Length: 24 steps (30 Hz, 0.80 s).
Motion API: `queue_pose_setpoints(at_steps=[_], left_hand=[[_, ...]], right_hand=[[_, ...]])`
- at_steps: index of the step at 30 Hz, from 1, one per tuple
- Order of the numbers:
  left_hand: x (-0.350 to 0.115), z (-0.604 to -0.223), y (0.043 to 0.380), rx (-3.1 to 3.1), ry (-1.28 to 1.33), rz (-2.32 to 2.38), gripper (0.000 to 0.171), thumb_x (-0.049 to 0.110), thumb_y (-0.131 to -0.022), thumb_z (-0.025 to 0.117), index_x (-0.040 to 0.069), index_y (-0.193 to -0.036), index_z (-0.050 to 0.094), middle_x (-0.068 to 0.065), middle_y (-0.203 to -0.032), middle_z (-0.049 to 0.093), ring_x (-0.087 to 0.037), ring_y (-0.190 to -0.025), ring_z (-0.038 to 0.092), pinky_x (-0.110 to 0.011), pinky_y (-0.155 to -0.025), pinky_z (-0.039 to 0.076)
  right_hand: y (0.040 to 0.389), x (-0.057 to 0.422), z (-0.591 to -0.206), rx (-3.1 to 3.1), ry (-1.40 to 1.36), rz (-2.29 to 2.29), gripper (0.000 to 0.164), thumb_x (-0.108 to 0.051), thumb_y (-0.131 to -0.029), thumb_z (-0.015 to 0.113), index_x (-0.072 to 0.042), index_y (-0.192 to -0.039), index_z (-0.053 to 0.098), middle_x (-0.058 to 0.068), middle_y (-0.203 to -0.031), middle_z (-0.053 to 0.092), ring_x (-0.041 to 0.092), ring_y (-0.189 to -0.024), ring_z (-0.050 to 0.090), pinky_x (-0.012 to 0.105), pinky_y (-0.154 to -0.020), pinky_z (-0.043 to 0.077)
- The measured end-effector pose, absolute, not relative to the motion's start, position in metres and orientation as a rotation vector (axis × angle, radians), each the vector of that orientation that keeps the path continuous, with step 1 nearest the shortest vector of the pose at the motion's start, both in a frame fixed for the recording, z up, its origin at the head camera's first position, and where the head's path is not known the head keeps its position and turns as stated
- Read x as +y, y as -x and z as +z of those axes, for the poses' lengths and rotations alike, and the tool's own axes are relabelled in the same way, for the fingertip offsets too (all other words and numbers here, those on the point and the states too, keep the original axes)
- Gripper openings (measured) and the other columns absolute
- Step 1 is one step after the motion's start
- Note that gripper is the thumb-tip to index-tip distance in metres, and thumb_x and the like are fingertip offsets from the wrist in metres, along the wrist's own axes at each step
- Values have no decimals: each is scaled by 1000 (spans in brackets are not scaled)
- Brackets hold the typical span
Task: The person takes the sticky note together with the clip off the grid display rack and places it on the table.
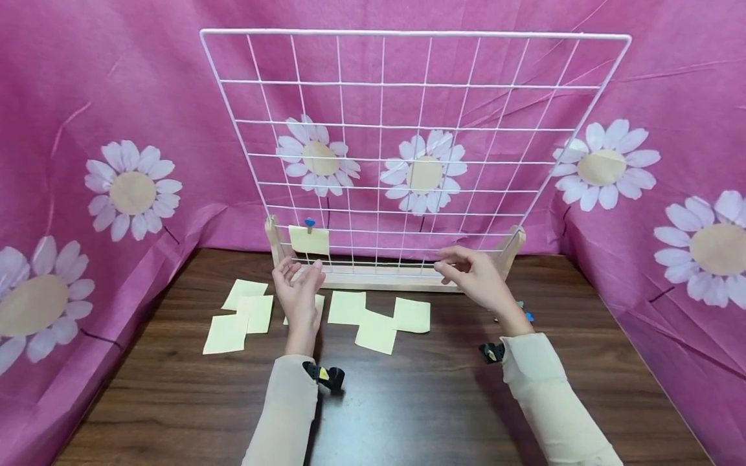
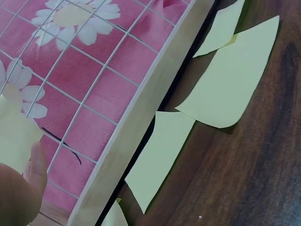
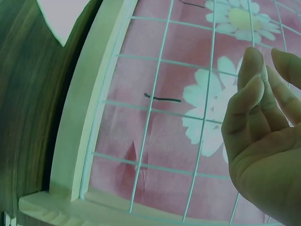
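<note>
A white wire grid [image 1: 381,123] stands upright in a wooden base [image 1: 384,279]. A blue clip [image 1: 310,222] fastens a pale yellow sticky note [image 1: 309,240] low on the grid's left side. Just below that note, my left hand [image 1: 299,288] is raised with loosely bent fingers. In the left wrist view its thumb overlaps the note [image 2: 16,136]. My right hand [image 1: 471,275] is in front of the grid's lower right part. The right wrist view shows its fingers [image 3: 240,101] bent, with nothing visible between them.
Several loose yellow notes [image 1: 225,334] lie on the dark wooden table [image 1: 408,401], some overlapping, left of and between the arms. Small blue pieces [image 1: 528,316] lie beside the right wrist, partly hidden. Pink cloth with daisies [image 1: 134,188] hangs behind and at both sides.
</note>
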<state>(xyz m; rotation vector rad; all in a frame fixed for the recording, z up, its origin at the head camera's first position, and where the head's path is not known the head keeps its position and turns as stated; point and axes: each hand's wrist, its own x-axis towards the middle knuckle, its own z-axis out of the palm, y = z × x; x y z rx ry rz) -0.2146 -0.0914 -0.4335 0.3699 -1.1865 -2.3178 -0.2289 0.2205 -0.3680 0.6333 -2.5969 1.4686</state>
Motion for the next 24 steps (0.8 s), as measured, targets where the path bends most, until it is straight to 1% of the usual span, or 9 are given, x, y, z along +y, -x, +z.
queue_pose_setpoints(at_steps=[3, 7, 9, 12, 14, 16, 19, 22, 24], left_hand=[[-93, -431, 216, -1152, -374, -2324, 63, -12, -84, 74, 0, -136, 39, -19, -127, 36, -25, -100, 58, -38, -84, 62], [-95, -428, 218, -1128, -374, -2325, 64, -15, -84, 71, -4, -138, 38, -18, -126, 38, -23, -99, 58, -42, -89, 60], [-96, -427, 218, -1124, -378, -2328, 63, -17, -83, 70, -4, -137, 39, -17, -125, 39, -22, -98, 58, -43, -90, 60], [-98, -427, 220, -1113, -383, -2336, 62, -19, -82, 69, -4, -135, 40, -18, -125, 39, -22, -98, 58, -40, -88, 60], [-99, -427, 221, -1109, -386, -2338, 61, -19, -82, 69, -3, -134, 41, -19, -126, 39, -23, -99, 58, -36, -85, 62], [-100, -426, 222, -1108, -382, -2335, 59, -18, -82, 69, -2, -133, 42, -20, -126, 39, -24, -100, 58, -35, -84, 62], [-102, -425, 223, -1131, -380, -2318, 56, -16, -83, 70, 1, -131, 45, -18, -125, 40, -22, -100, 58, -36, -86, 61], [-103, -424, 224, -1153, -385, -2305, 53, -15, -84, 71, 3, -128, 48, -17, -124, 41, -20, -97, 58, -39, -90, 60], [-104, -424, 225, -1162, -397, -2298, 51, -14, -85, 70, 3, -127, 49, -17, -125, 41, -18, -95, 58, -39, -90, 60]], right_hand=[[231, 215, -365, -2585, -647, 1497, 28, -12, -97, 70, 0, -122, 69, 17, -99, 73, 25, -70, 70, 24, -56, 52], [233, 205, -360, -2567, -671, 1493, 27, -12, -96, 71, -1, -120, 70, 15, -92, 73, 18, -67, 67, 24, -53, 50], [234, 199, -358, -2559, -685, 1490, 27, -12, -96, 72, -1, -121, 70, 14, -90, 73, 15, -65, 66, 24, -53, 50], [238, 190, -355, -2554, -701, 1502, 28, -11, -95, 72, 0, -121, 70, 15, -91, 73, 14, -65, 66, 24, -56, 52], [240, 185, -352, -2560, -700, 1507, 28, -11, -95, 72, 0, -121, 70, 15, -91, 73, 16, -66, 67, 24, -58, 53], [241, 180, -350, -2571, -694, 1511, 28, -11, -95, 72, 0, -121, 70, 16, -92, 72, 20, -67, 68, 24, -59, 54], [243, 174, -347, -2584, -680, 1507, 28, -11, -95, 72, 0, -121, 70, 16, -94, 72, 26, -70, 69, 25, -61, 54], [246, 168, -345, -2586, -674, 1539, 28, -11, -94, 73, -1, -120, 70, 17, -97, 72, 32, -72, 69, 26, -59, 55], [247, 164, -345, -2581, -677, 1565, 28, -10, -94, 73, 0, -119, 70, 18, -96, 72, 35, -73, 69, 27, -56, 54]])
